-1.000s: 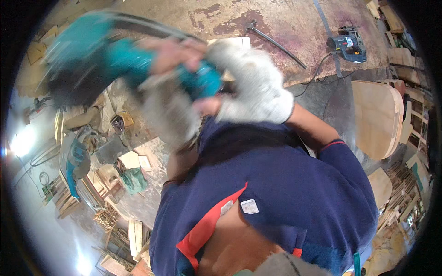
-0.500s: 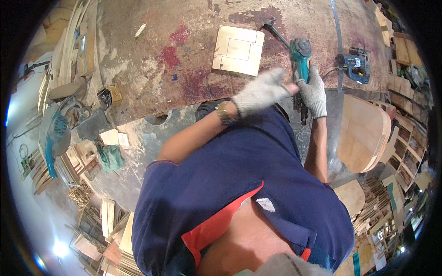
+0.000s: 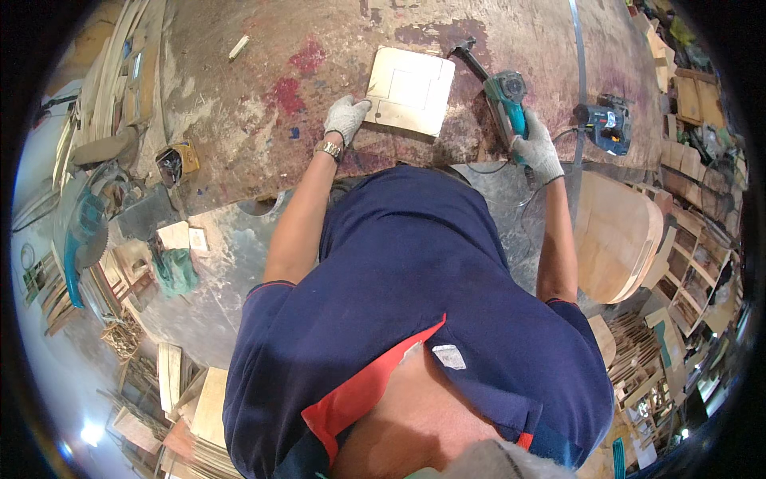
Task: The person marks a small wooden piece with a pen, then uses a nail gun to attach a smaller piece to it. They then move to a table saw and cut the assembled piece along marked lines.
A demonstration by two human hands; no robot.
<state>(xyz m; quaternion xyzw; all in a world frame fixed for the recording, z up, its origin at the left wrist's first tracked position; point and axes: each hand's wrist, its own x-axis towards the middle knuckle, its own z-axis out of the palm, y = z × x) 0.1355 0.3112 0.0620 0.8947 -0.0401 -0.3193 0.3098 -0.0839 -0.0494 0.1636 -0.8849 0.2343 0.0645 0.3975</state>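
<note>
In the head view, taking twelve o'clock as the top, the wooden board [image 3: 411, 89] lies flat and slightly turned on the worn counter [image 3: 227, 112], just to the right of twelve. Thin lines mark a stepped outline on its pale face, and a small dark spot sits near its seven o'clock corner. The gloved left hand [image 3: 345, 118] is at the board's eight o'clock side, fingertips at the edge; whether that grip pinches the wood, I cannot tell. A wristwatch [image 3: 328, 148] circles the left wrist.

The gloved right hand [image 3: 539, 153] has its grip closed around the five o'clock end of a green power tool [image 3: 515, 120], whose dark round head points toward eleven. The tool is at about three o'clock from the board, apart from it. A hammer [image 3: 473, 61] lies at the tool's eleven o'clock, its handle running down toward the tool's head. At three o'clock from the tool stands a blue and black jigsaw [image 3: 610, 126]. Rounded wooden panels [image 3: 618, 239] sit between four and five from the right hand, beyond the counter's near edge.
</note>
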